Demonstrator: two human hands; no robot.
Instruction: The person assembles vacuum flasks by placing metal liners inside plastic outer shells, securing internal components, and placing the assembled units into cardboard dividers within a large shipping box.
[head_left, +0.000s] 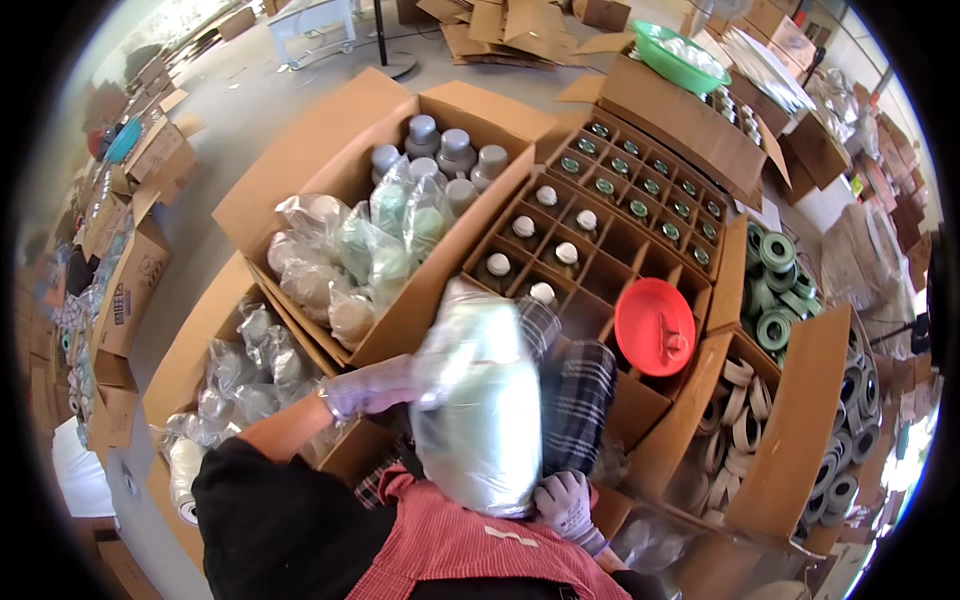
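Currently: both gloved hands grip a large container wrapped in a clear plastic bag.
Left hand and right hand clamp it; divided cardboard carton, frame centre, has several cells unfilled.

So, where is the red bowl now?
In the head view, the red bowl lies right of centre, on the divided bottle box, beside the box of grey-green rolls.
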